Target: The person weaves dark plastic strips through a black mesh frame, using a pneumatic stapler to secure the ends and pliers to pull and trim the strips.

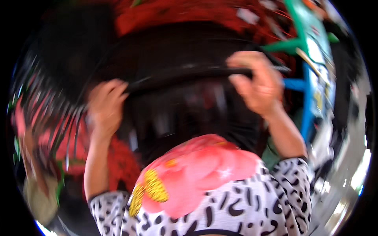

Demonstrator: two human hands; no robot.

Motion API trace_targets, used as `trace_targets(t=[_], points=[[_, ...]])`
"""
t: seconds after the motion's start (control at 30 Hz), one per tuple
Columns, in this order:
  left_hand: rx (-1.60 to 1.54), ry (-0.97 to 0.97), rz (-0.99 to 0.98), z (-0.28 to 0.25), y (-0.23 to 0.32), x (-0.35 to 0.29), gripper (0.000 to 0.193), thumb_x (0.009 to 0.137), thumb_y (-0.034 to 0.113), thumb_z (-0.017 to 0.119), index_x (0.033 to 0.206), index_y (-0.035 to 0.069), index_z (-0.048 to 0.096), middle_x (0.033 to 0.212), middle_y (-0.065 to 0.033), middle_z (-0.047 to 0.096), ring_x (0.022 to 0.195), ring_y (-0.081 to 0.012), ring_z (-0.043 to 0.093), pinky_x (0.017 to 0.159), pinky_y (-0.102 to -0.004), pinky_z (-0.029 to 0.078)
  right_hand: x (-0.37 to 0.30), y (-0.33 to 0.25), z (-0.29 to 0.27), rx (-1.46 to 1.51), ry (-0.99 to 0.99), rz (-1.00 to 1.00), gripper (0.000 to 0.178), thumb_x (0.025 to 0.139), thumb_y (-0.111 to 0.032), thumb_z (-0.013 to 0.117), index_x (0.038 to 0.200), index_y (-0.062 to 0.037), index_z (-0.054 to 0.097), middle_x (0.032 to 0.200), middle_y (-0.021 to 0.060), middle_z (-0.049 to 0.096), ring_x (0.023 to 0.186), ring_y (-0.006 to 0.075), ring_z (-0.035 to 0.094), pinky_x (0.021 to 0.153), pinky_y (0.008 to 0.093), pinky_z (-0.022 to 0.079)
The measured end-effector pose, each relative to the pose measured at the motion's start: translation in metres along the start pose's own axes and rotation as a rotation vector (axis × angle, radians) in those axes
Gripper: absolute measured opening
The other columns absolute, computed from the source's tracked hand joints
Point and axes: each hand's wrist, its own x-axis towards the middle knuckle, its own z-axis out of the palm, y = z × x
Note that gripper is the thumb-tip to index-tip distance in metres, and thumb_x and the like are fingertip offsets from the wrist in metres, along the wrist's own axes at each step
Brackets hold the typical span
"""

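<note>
A wide, glossy black sheet (177,108), apparently plastic, spreads in front of me, with a dark folded edge running across between my hands. At the right end of that edge, my right hand (258,84) has thumb and fingers closed round it. My left hand (106,104) is at the left end with fingers curled toward the black sheet. Motion smears its fingertips, so its hold there is unclear. The sheet's lower part falls toward my lap, close to the pink patch on my black-and-white patterned top.
Red material (165,15), too blurred to name, lies beyond the sheet and at lower left. A dark mass (78,47) with streaky strands stands at upper left. Another person's arm (29,149) shows at far left. A green and blue frame (303,84) with a pale top stands at right.
</note>
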Motion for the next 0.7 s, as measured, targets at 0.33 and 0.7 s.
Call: trace_targets(t=[0.33, 0.7], points=[[-0.152, -0.067, -0.043, 0.003, -0.011, -0.008, 0.021, 0.078, 0.0, 0.061, 0.099, -0.002, 0.06, 0.099, -0.0144, 0.059, 0.091, -0.0307, 0.056, 0.083, -0.0372, 0.043, -0.118, 0.045, -0.089, -0.172, 0.263, 0.352, 0.017, 0.078, 0.0, 0.063, 0.094, 0.0001, 0.061, 0.087, 0.0086, 0.061, 0.076, 0.0148, 0.062, 0.065, 0.0247, 0.05], [-0.205, -0.084, -0.066, 0.006, -0.02, -0.007, 0.021, 0.078, -0.004, 0.06, 0.099, -0.004, 0.06, 0.099, -0.015, 0.059, 0.091, -0.0293, 0.057, 0.083, -0.034, 0.044, -0.255, 0.125, -0.221, -0.85, 0.427, 0.752, 0.023, 0.078, -0.014, 0.062, 0.1, -0.0067, 0.061, 0.089, 0.0136, 0.062, 0.081, 0.0305, 0.061, 0.071, 0.0391, 0.049]])
